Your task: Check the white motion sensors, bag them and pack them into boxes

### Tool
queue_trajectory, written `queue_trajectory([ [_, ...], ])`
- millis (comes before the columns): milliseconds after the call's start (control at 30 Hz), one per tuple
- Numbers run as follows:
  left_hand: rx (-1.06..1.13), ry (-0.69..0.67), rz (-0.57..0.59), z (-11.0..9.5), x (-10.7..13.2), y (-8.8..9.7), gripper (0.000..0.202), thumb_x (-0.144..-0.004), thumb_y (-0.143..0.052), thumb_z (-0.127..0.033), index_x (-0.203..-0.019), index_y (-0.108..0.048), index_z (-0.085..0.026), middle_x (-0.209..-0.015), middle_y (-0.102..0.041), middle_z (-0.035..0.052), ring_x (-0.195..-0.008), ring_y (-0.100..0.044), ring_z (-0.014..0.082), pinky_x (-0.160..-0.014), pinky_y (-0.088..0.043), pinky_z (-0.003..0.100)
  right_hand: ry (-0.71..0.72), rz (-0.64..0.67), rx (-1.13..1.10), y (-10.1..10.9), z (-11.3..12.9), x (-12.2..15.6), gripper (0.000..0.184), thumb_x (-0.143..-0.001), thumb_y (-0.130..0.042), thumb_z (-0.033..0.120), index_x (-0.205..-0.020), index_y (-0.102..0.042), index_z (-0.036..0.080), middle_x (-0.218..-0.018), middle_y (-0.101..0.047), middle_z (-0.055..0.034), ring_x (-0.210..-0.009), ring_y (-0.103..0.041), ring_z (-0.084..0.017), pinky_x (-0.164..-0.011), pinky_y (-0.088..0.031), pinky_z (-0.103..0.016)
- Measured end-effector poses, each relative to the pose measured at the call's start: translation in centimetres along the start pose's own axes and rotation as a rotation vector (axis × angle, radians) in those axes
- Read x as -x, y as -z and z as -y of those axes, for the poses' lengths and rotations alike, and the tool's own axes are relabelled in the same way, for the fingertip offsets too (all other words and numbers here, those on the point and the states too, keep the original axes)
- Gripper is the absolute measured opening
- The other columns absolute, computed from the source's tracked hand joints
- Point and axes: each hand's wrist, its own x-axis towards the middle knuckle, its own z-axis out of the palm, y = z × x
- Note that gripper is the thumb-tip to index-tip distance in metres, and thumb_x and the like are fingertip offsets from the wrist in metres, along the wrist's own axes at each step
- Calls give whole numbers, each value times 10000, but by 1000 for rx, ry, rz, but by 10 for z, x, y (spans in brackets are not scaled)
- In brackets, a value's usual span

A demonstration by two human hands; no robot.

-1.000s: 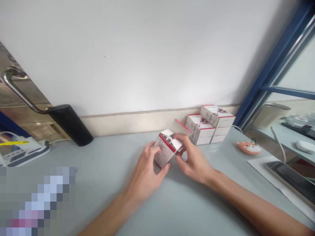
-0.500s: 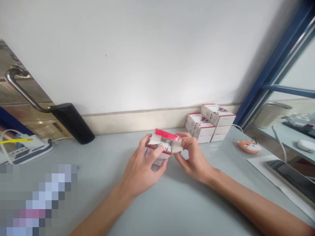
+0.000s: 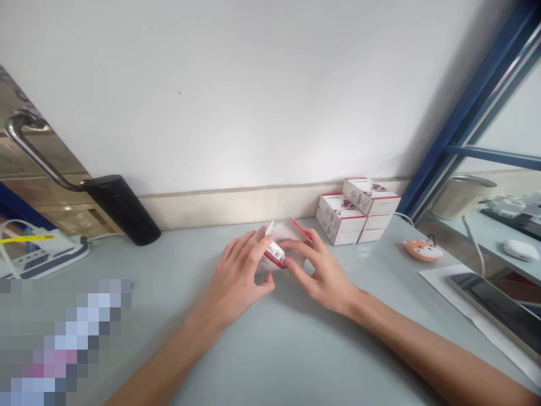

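Both hands are at a small white and red cardboard box (image 3: 276,260) near the middle of the desk. Its top is open, with the lid flap raised and the side flaps spread. White contents (image 3: 276,251) show inside, their kind unclear. My left hand (image 3: 239,273) is wrapped round the left side of the box, thumb at the front. At the right side, my right hand (image 3: 323,270) holds the box near the opening, with thumb and index finger bent at its edge. The hands hide part of the box.
Several similar closed boxes (image 3: 359,211) are stacked by the wall at the right. An orange animal-shaped object (image 3: 424,250) and a phone (image 3: 494,301) on white paper lie further right. At the left stand a black cylinder (image 3: 127,211) and a power strip (image 3: 46,256).
The box has turned and tilted, and its lid flap now leans to the right. My left fingers have moved off the opening to the side; my right fingers have come to the opening.
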Motion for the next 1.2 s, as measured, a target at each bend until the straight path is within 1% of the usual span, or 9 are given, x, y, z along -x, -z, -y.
queue_trajectory([
  [133,-40,-9,47,2,-1,1,718,-845,-680,-103,-1497,-407,-230,-1452,-638,132,-1319,-621,296,-1114,-482,442,-106,-21,-188,-4,-4,-3,165,-998,-631,408,-1046,-709,271,-1123,-656,-80,-1105,-614,-240,-861,-606,-379],
  [300,-83,6,48,5,-3,1,738,-845,-680,-112,-1513,-393,-236,-1436,-649,133,-1302,-631,307,-1094,-485,455,-200,-238,-262,2,-10,-10,239,-1007,-599,466,-1050,-657,238,-1145,-670,-76,-1021,-678,-204,-827,-593,-338],
  [467,-93,51,54,8,-5,2,742,-845,-654,-89,-1518,-387,-253,-1414,-665,120,-1273,-649,304,-1083,-491,466,-229,-399,172,32,-25,-20,258,-989,-603,479,-1062,-659,238,-918,-740,-49,-752,-671,-199,-699,-512,-334],
  [567,-98,40,70,8,-4,2,721,-848,-645,-84,-1505,-400,-254,-1436,-653,116,-1282,-644,297,-1098,-485,469,-259,-476,598,57,-40,-26,241,-1002,-569,427,-1084,-702,245,-988,-759,-65,-820,-681,-227,-764,-466,-364],
  [633,-109,23,74,8,-4,2,715,-853,-636,-83,-1504,-395,-254,-1458,-639,120,-1303,-633,299,-1101,-485,474,-250,-441,826,71,-50,-28,267,-1016,-529,389,-1075,-731,225,-1094,-762,-103,-963,-685,-275,-872,-444,-411],
  [733,-104,24,69,8,-4,2,719,-859,-634,-91,-1510,-382,-262,-1436,-653,114,-1290,-642,296,-1083,-500,471,-290,-366,962,84,-60,-29,335,-1037,-479,383,-1051,-758,197,-1109,-765,-131,-1032,-675,-314,-927,-411,-443],
  [933,-41,125,61,11,-4,1,744,-833,-670,-125,-1502,-389,-292,-1465,-638,90,-1312,-637,303,-1096,-503,487,-502,-306,827,88,-57,-29,410,-1061,-409,444,-1013,-756,231,-1083,-774,-116,-865,-678,-285,-681,-363,-352],
  [1033,-28,155,65,12,-3,0,752,-830,-675,-136,-1508,-391,-294,-1460,-643,81,-1317,-634,306,-1095,-508,490,-564,-272,801,87,-53,-29,423,-1062,-391,464,-954,-732,237,-1041,-768,-96,-860,-674,-283,-637,-329,-338],
  [1200,-32,138,72,12,-2,-1,734,-840,-668,-134,-1503,-398,-296,-1499,-614,88,-1332,-627,303,-1110,-500,490,-573,-340,791,84,-58,-29,336,-1043,-420,434,-1141,-653,213,-1144,-743,-110,-820,-666,-268,-616,-330,-337],
])
